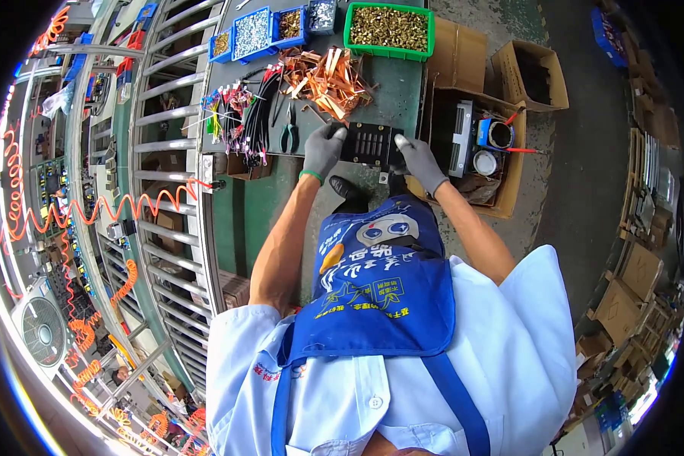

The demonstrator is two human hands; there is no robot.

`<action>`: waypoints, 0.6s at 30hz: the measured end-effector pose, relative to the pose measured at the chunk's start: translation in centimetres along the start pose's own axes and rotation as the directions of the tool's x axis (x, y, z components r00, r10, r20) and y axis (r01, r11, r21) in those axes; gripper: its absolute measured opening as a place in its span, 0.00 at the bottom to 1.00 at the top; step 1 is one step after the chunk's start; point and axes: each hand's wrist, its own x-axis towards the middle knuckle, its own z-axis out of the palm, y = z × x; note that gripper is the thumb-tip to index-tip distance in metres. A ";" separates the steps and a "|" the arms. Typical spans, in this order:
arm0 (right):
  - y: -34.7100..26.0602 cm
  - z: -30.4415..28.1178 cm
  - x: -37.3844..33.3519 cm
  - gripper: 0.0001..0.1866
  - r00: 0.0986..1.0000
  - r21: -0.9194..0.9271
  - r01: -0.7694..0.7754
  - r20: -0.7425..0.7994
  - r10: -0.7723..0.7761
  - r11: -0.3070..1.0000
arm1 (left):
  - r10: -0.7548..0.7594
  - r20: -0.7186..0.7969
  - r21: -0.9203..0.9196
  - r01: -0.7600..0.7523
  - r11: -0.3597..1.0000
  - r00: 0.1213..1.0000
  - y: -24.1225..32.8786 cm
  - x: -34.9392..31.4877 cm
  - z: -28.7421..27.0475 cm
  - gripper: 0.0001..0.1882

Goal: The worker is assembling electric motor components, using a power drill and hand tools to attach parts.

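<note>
Between my two grey-gloved hands is a black rectangular panel with a row of slots and brass-coloured studs, held at the table's near edge. My left hand grips its left end, thumb on top. On its right end my right hand closes with the thumb on top; the fingers beneath are hidden. Pliers with dark handles lie on the table to the left of the panel. A heap of copper strips sits just beyond it. Farther left lie black cables and coloured wires.
Blue bins of small metal parts and a green bin of brass fittings line the table's far side. Right of the table stands a cardboard box holding a grey part and round containers. A roller conveyor runs along the left.
</note>
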 end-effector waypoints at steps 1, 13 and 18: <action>2.9 -1.5 3.3 0.20 0.953 -0.264 0.273 -0.053 -0.297 0.925 | 0.020 0.012 0.008 -0.020 1.000 1.000 0.6 1.1 0.7 0.15; -0.6 -2.6 7.7 0.12 0.988 0.620 -0.044 -0.091 0.128 0.783 | 0.123 0.150 -0.300 -0.073 0.951 0.981 1.0 6.7 2.7 0.18; 2.6 -5.4 6.5 0.12 0.974 0.847 -0.097 -0.026 0.224 0.522 | 0.120 -0.116 0.215 -0.093 0.972 0.986 -4.4 3.8 5.2 0.19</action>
